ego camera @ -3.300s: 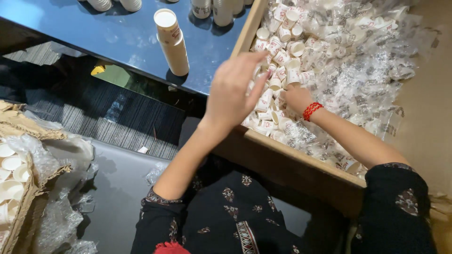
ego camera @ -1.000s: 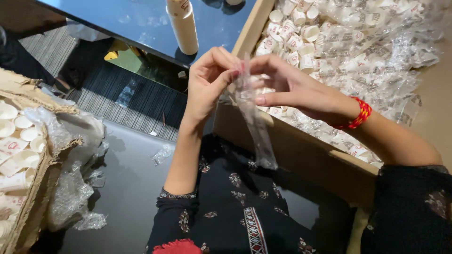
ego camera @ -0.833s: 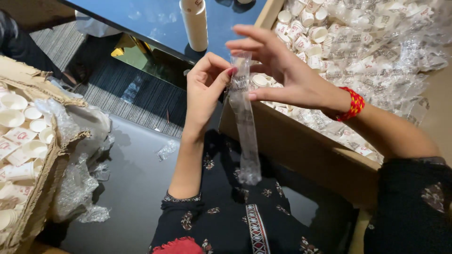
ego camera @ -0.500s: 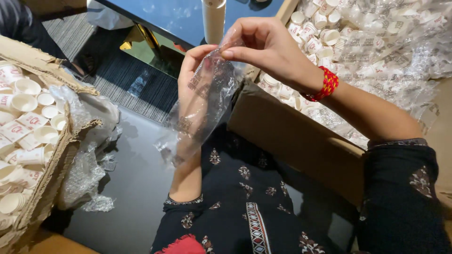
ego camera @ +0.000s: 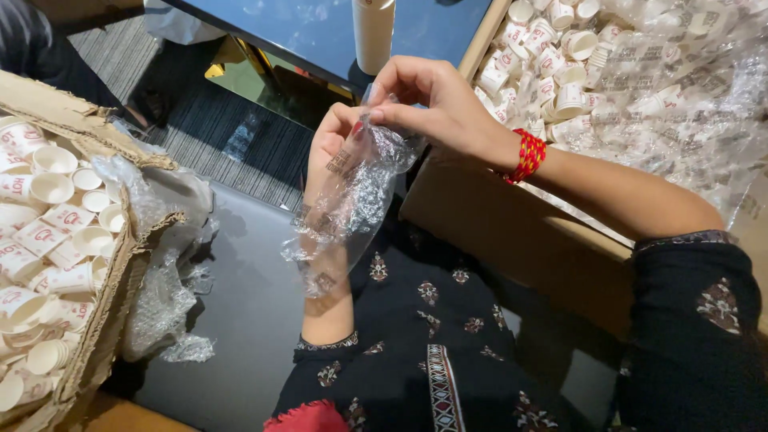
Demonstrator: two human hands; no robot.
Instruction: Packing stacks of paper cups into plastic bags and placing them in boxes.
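Pinching: your right hand [ego camera: 436, 104] is nipping the top edge of a clear plastic sleeve [ego camera: 348, 204] between thumb and fingertip; your left hand [ego camera: 336, 152] is sitting inside or behind that sleeve, fingers closed against the film just below the pinch; the sleeve is hanging down from the grip along your left forearm; right of the grip, a cardboard box [ego camera: 512, 232] is holding small paper cups [ego camera: 560, 72] under plastic wrap; far left, a second open carton [ego camera: 96, 320] is holding more cups [ego camera: 48, 232]; above the grip, a tall cup stack [ego camera: 374, 32] is standing on a dark table [ego camera: 320, 32].
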